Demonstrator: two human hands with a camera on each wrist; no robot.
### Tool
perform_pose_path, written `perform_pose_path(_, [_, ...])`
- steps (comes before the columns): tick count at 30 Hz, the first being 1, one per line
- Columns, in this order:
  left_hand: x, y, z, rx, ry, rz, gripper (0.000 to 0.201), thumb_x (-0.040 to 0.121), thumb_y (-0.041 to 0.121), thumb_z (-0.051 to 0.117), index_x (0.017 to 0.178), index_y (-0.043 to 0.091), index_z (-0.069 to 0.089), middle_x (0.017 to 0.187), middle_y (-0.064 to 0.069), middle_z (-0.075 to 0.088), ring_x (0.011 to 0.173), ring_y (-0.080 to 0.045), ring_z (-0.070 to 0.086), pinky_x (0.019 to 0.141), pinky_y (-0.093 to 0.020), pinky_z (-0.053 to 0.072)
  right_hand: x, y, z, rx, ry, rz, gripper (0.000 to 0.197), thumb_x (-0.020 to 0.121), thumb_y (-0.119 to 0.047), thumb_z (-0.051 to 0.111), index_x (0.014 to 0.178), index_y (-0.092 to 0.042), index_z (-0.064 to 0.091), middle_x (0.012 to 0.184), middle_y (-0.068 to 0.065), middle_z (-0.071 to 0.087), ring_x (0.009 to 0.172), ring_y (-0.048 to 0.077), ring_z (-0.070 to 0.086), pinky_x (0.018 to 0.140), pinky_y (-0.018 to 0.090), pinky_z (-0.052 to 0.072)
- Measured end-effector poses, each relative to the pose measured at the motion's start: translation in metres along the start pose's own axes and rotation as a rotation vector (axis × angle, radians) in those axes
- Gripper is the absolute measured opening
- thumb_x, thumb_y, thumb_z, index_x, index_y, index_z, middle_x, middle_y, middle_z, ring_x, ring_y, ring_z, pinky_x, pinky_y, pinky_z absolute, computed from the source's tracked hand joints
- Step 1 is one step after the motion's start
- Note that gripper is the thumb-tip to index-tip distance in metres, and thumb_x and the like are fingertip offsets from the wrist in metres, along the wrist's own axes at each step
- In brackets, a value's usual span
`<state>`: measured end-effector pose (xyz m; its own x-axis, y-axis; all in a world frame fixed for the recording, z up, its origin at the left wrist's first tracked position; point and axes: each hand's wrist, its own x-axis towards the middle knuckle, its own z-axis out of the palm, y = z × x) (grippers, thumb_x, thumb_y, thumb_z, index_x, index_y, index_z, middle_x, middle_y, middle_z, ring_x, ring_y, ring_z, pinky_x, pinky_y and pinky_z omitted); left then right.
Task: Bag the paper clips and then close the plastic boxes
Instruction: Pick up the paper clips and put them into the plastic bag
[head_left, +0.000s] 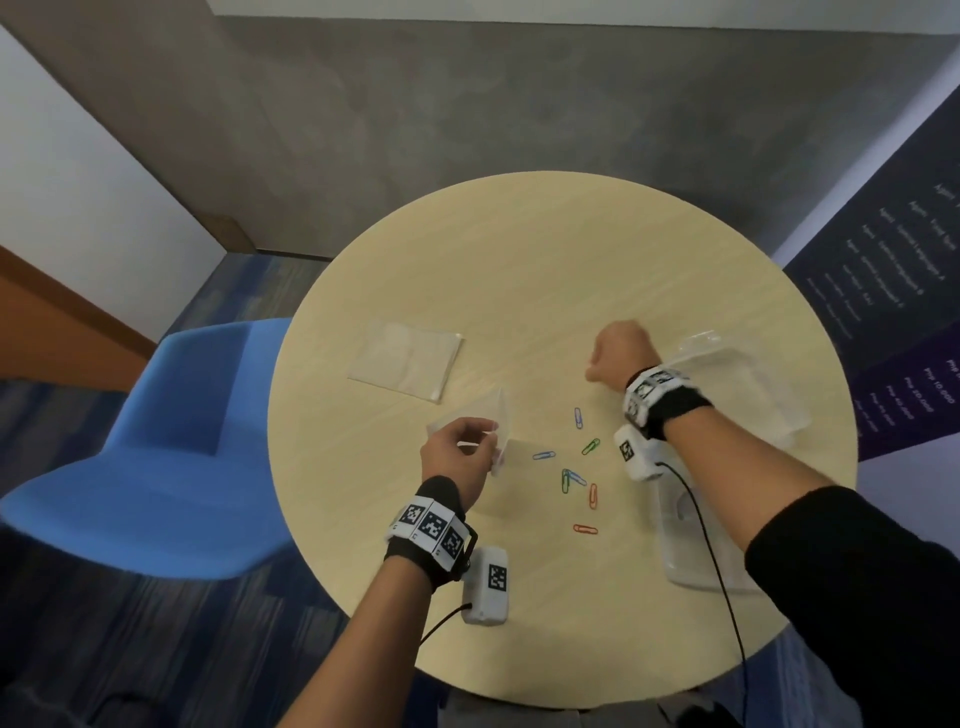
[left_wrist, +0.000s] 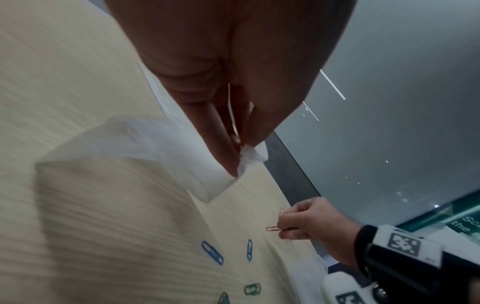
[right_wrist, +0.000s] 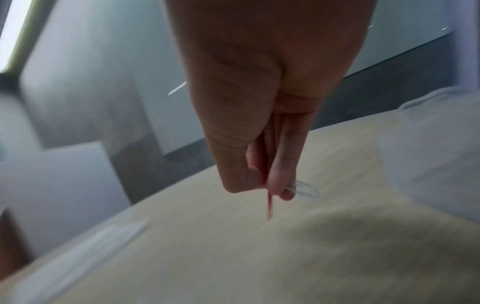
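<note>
clips (head_left: 570, 478): coloured, loose mid-table | bag (head_left: 485, 434): clear, held up | box (head_left: 737, 395): clear, open, R

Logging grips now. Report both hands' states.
Left hand: pinching the clear plastic bag.
Right hand: pinching an orange paper clip.

Setting: an office or meeting area. Indicators: a round table (head_left: 561, 270) with a pale wood-grain laminate top; a moulded blue chair (head_left: 171, 447) drawn up at its left side; blue striped carpet (head_left: 218, 649) of the commercial tile type; plain grey and white wall panels (head_left: 363, 104) with a wooden trim strip at far left; a dark printed display board (head_left: 883, 291) carrying rows of small white text to the right of the table
</note>
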<state>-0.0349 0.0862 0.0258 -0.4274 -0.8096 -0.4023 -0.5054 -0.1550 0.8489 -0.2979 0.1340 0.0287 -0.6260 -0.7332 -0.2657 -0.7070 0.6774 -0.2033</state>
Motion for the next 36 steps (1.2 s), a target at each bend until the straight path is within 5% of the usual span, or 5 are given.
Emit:
perform_pose_path(4, [-0.001, 0.005, 0.005, 0.039, -0.016, 0.002, 0.012, 0.088, 0.016, 0.065, 0.095, 0.019, 0.074, 0.090, -0.003, 0.074, 0.080, -0.026, 0.074, 0.078, -0.040, 0.062, -0.018, 0.017, -0.011, 0.709, 0.147, 0.234, 0.009, 0.064, -0.006, 0.084, 0.067, -0.004, 0.075, 0.073, 0.011, 0.075, 0.067, 0.021, 0.074, 0.071, 0.033, 0.062])
perform_pose_path(8, [-0.004, 0.014, 0.017, 0.067, -0.044, 0.019, 0.013, 0.090, 0.014, 0.064, 0.098, 0.016, 0.074, 0.092, -0.006, 0.073, 0.083, -0.027, 0.073, 0.069, -0.031, 0.059, -0.071, -0.024, -0.018, 1.289, -0.162, 0.122, 0.011, 0.075, 0.011, 0.074, 0.083, 0.013, 0.067, 0.085, 0.022, 0.070, 0.069, 0.028, 0.070, 0.065, 0.027, 0.062])
perform_pose_path(24, [-0.010, 0.003, 0.019, 0.029, -0.008, 0.022, 0.012, 0.089, 0.010, 0.064, 0.096, 0.012, 0.074, 0.080, -0.001, 0.072, 0.070, -0.020, 0.074, 0.078, -0.041, 0.063, -0.099, -0.070, 0.015, 1.021, -0.257, 0.161, 0.024, 0.077, 0.008, 0.074, 0.101, 0.004, 0.072, 0.095, 0.017, 0.072, 0.073, 0.026, 0.075, 0.063, 0.026, 0.062])
perform_pose_path(30, [-0.002, -0.002, -0.003, -0.003, 0.074, -0.015, 0.014, 0.089, 0.013, 0.064, 0.096, 0.017, 0.075, 0.088, -0.004, 0.075, 0.077, -0.024, 0.074, 0.081, -0.037, 0.061, -0.065, -0.023, 0.021, 0.871, 0.118, 0.190, 0.021, 0.089, 0.001, 0.061, 0.106, -0.003, 0.073, 0.106, 0.019, 0.073, 0.094, 0.028, 0.072, 0.089, 0.033, 0.057])
perform_pose_path(36, [0.000, -0.007, -0.020, -0.012, 0.087, -0.025, 0.013, 0.088, 0.014, 0.065, 0.090, 0.022, 0.074, 0.087, -0.002, 0.075, 0.080, -0.027, 0.073, 0.082, -0.044, 0.061, -0.058, -0.001, 0.081, 0.116, -0.141, 0.088, 0.055, 0.102, -0.019, 0.034, 0.152, -0.006, 0.017, 0.162, 0.018, 0.008, 0.149, 0.033, 0.010, 0.121, 0.044, 0.018])
